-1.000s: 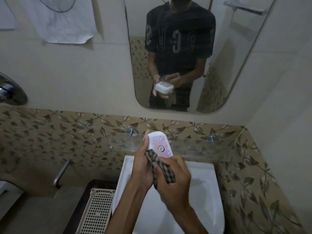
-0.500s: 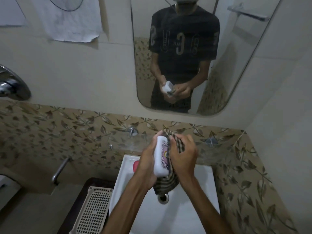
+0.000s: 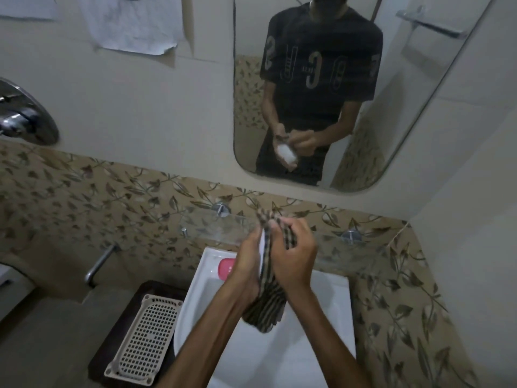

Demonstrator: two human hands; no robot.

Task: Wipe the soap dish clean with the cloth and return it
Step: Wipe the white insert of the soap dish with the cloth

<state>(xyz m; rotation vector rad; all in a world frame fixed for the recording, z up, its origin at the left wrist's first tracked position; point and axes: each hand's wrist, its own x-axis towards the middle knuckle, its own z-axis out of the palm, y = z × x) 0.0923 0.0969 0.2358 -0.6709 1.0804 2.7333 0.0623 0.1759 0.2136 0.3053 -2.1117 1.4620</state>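
Observation:
Over the white sink (image 3: 330, 309), my left hand (image 3: 247, 264) grips the white soap dish (image 3: 262, 247), turned on edge so only a thin white strip shows between my hands. My right hand (image 3: 298, 256) grips the brown checked cloth (image 3: 265, 306) and presses it against the dish. The cloth wraps over the dish's top and hangs down below my hands. The mirror (image 3: 447, 93) reflects the dish's white underside in my hands.
A pink soap (image 3: 227, 268) lies on the sink's back left corner. A glass shelf (image 3: 212, 225) runs along the leaf-patterned wall just behind my hands. A beige perforated basket (image 3: 145, 336) sits left of the sink, with a metal tap (image 3: 100, 263) above it.
The dish turned from face-up to on edge between my hands. The cloth moved from its front to wrapping over its top and side, and the pink soap came into view.

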